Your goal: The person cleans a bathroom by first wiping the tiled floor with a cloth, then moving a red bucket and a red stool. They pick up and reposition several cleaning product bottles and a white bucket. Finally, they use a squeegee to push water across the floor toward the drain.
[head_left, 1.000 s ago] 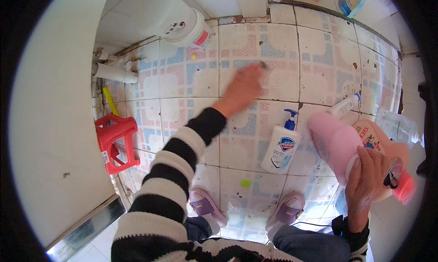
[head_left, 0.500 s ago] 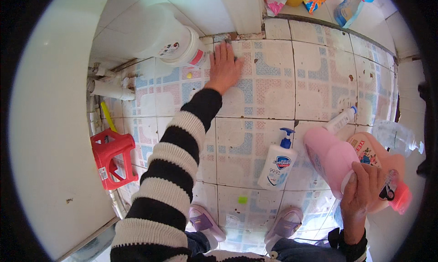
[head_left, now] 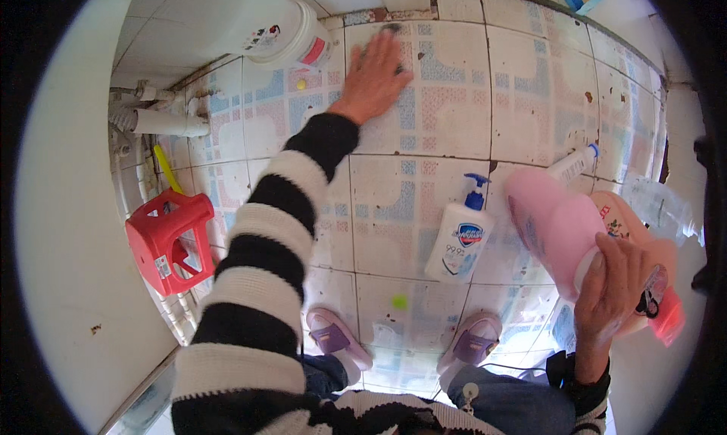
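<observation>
on the patterned tile floor the left hand, fingers spread flat, has slid farther out to the far corner by the white tub, so scrubbing looks underway, while the right hand clamps the pink bottle.

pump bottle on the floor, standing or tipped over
Standing. The pump bottle rests on its base on the tiled floor, blue pump head on top, and neither hand touches it.

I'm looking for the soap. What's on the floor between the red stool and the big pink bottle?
In the head view, a white pump bottle with a blue pump stands between the red stool and the pink bottle; the striped sleeve crosses there too.
</observation>
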Available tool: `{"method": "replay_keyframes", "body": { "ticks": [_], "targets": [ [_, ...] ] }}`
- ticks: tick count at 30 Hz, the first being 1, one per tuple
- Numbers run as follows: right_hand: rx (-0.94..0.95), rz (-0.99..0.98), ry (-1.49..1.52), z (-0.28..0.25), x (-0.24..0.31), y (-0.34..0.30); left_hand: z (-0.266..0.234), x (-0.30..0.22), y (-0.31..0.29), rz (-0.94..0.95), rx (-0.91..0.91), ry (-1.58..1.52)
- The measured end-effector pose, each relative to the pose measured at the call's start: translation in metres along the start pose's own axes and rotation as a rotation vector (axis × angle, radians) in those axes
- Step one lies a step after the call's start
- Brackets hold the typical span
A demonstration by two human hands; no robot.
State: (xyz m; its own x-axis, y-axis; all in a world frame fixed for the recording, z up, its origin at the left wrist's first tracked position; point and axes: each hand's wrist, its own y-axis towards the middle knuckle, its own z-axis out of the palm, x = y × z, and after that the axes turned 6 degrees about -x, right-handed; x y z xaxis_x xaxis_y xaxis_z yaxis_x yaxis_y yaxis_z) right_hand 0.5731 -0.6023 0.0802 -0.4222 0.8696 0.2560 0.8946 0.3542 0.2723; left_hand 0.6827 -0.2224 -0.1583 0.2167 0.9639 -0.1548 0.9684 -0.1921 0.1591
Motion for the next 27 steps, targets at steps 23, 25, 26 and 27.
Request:
{"method": "replay_keyframes", "body": {
  "ticks": [23, 25, 26, 27],
  "targets": [
    [-0.025, -0.008, 0.016, 0.003, 0.009, 0.002, -0.011, -0.061, -0.050, 0.010, -0.016, 0.065],
    [-0.038, -0.017, -0.002, 0.008, 0.012, 0.008, 0.002, -0.098, -0.031, -0.065, 0.175, -0.308],
    [-0.034, -0.018, -0.013, 0.007, 0.008, 0.005, 0.009, -0.136, -0.033, 0.063, 0.216, -0.337],
    [-0.031, -0.022, 0.006, 0.009, 0.003, 0.001, 0.006, -0.160, -0.051, 0.174, 0.269, -0.341]
  ]
}}
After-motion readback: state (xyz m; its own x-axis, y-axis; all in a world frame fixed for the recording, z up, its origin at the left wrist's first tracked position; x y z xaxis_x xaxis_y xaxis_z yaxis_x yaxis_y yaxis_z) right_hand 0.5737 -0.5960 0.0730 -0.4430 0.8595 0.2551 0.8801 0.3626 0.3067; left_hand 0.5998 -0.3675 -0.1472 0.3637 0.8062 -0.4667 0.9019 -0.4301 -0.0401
